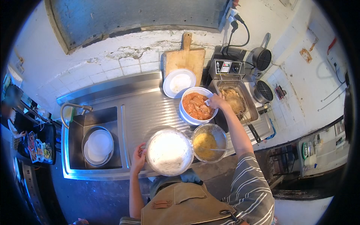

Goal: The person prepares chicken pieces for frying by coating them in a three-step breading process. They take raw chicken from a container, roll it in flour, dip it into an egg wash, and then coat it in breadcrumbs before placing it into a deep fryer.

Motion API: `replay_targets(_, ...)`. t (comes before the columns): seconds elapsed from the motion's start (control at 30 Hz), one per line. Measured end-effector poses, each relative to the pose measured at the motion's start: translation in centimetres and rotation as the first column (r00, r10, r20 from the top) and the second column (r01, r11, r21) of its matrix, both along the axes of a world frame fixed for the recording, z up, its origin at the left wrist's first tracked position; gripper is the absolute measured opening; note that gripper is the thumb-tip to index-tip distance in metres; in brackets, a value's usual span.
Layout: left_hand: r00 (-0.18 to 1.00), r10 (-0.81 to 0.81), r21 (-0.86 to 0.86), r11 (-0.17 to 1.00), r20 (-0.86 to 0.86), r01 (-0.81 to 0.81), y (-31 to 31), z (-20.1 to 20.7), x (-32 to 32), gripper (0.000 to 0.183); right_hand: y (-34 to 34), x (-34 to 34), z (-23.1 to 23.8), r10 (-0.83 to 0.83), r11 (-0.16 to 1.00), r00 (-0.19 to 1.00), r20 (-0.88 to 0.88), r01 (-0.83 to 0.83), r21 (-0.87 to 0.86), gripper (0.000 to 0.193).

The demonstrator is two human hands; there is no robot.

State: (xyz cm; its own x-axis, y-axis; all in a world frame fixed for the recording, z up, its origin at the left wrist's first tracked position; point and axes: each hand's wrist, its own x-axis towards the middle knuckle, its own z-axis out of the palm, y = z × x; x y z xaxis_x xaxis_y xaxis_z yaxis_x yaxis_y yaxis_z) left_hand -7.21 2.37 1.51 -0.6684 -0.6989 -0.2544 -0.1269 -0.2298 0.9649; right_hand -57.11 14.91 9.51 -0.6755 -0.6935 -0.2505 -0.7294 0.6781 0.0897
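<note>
My left hand (139, 156) grips the left side of a large bowl (170, 173) filled with white, flour-like powder at the counter's front edge. My right hand (216, 101) is closed over the right rim of a white tub (190, 119). A small pale thing shows at its fingertips, too small to make out. Inside the tub lies raw meat in reddish marinade (195, 107). Between the hands, a metal bowl (223, 144) holds yellow liquid, with a thin utensil handle (217, 149) lying across it.
Right of the tub stands a fryer (229, 67) with a basket of food in bubbling oil and a black handle (254, 132). A white plate (179, 83) leans on a wooden cutting board (185, 60). White dishes (99, 144) sit in the sink (77, 131) at left.
</note>
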Motion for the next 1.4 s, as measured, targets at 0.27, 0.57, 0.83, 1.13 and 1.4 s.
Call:
replay_targets(0.27,0.999,-0.032,-0.093,0.995,0.033,0.035,-0.2,-1.6,0.7,0.035,-0.3,-3.1,0.4,0.041,0.997,0.890,0.454,-0.007,-0.075,0.051)
replay_targets(0.57,0.999,-0.034,-0.110,0.993,0.026,0.037,-0.8,-2.5,0.9,0.035,-2.1,-2.5,-0.8,-0.133,0.980,0.902,0.410,0.180,-0.078,0.053)
replay_targets(0.83,1.000,0.028,-0.035,0.999,-0.008,-0.028,0.2,-0.9,0.8,0.034,-1.4,-3.9,2.0,-0.150,0.989,0.930,0.335,0.140,0.054,0.058)
replay_targets(1.13,1.000,0.002,-0.059,0.998,-0.020,-0.003,0.1,-1.5,0.4,0.034,-0.4,-4.2,3.7,0.001,0.993,0.938,0.347,0.041,-0.113,0.036)
replay_targets(1.4,0.999,0.005,-0.083,0.996,-0.047,-0.009,-0.1,-1.9,0.5,0.034,-1.0,-2.6,5.4,0.006,0.985,0.934,0.357,0.057,-0.166,0.028)
